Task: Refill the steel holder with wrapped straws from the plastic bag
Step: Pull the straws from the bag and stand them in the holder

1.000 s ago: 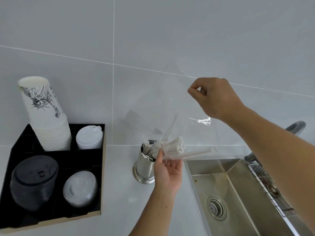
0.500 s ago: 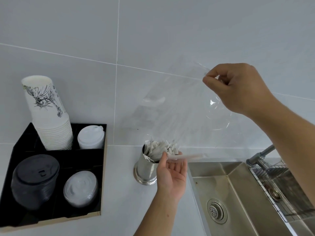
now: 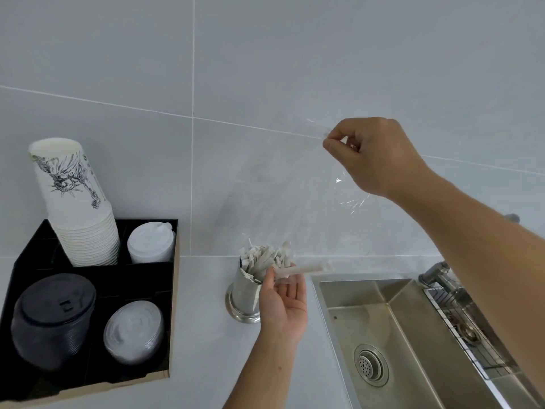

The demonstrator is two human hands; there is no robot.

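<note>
Most of the refill looks done: round steel holder on the pale surface beside the sink is packed with white paper-wrapped straws. Right hand pinches a corner of the clear plastic bag, held up above the holder; bag looks nearly empty. Left hand, palm up, fingers loosely open, touches one stray wrapped straw lying sideways at the holder's rim. Left to do: seat that straw, discard bag.

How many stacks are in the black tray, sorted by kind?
Paper cup stacks: 1
White lid stacks: 1
Black lid stacks: 1
Clear lid stacks: 1
Total: 4 stacks in the black tray
</note>
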